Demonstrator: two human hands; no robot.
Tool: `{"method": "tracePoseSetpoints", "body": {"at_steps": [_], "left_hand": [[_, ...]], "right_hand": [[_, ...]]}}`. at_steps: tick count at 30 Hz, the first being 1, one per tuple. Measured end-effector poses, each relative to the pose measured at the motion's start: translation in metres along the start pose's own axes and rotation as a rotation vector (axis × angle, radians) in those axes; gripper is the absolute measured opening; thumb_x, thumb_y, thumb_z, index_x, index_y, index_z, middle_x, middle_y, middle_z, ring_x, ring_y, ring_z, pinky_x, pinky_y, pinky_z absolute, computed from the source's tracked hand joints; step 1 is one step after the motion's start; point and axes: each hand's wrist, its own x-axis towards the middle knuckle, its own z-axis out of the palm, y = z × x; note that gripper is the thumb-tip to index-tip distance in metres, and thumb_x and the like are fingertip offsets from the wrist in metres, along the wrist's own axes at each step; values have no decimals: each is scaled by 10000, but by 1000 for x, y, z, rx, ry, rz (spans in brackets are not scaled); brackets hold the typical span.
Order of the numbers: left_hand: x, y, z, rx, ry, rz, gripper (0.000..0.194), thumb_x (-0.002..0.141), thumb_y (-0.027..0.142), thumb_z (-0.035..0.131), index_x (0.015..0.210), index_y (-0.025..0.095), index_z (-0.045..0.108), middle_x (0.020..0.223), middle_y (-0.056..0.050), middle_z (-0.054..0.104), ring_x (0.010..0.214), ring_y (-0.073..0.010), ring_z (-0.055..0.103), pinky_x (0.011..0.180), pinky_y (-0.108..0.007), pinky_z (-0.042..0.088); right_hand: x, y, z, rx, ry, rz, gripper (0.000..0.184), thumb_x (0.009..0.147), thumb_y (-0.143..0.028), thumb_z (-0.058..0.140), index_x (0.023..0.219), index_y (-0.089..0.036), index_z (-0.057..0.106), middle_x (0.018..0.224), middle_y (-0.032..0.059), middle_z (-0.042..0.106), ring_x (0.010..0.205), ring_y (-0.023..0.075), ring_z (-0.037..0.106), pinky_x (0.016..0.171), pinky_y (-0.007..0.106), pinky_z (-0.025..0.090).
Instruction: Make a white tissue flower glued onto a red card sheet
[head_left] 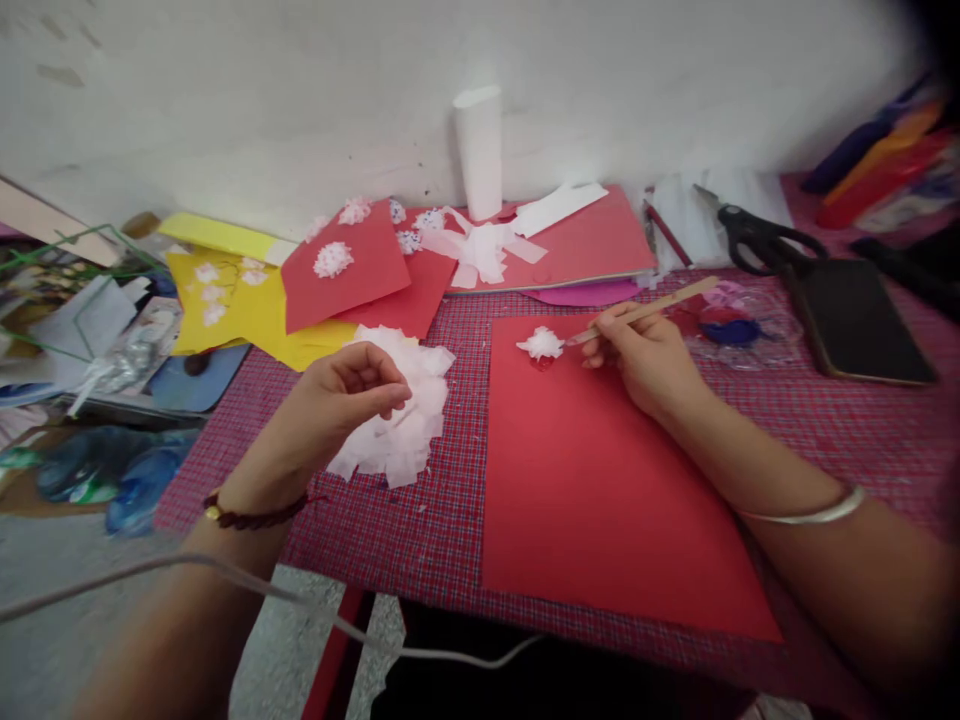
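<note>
My right hand (652, 360) grips a slim, pale wooden stick (667, 301). The stick's tip reaches the edge of a small white paper tuft (541, 344), which sits near the top of a red paper sheet (600, 480). A darker wet-looking patch shows just below the tuft. Over a loose pile of white tissue paper pieces (412, 430), my left hand (352, 385) hovers with its thumb and fingers pinched together. Whether a scrap is between those fingertips I cannot make out.
Behind lie red cards (352, 285) with fluffy paper flowers, yellow paper (225, 300), a white paper roll (480, 150) and paper strips (484, 250). Black scissors (757, 235) and a dark phone (862, 320) lie right. A white cable (277, 590) crosses in front.
</note>
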Motion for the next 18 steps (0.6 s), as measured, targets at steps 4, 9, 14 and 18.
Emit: {"method": "tracePoseSetpoints", "body": {"at_steps": [4,9,14,18], "left_hand": [[22,4,38,-104,-77,22,179,681,263,762,805,208,645,717,20,618,611,-112,540,564,-250,460],[35,9,63,181,-154,173,113,772,304,685,822,204,672,754,-3,667,665,-140,579,619,-280,454],[20,4,64,625,-317,383,154,856,254,557,753,206,660,744,-19,652,709,-168,595,653,-299,432],[8,-9,79,786,-348,439,206,914,239,487,764,203,623,760,-33,630,726,-182,591,667,-309,421]], "right_hand": [[-5,-2,3,38,-77,-54,330,809,-461,749,767,-187,571,593,-18,649,485,96,583,486,209,487],[-8,-4,7,28,-177,-78,363,852,-525,683,811,-182,574,595,-26,647,486,81,579,479,190,479],[-6,-2,7,50,-171,-69,309,897,-461,662,812,-177,573,591,-26,641,486,78,574,481,186,472],[-6,-1,8,17,-178,-49,293,933,-432,630,796,-183,560,592,-30,632,480,75,556,488,187,463]]}}
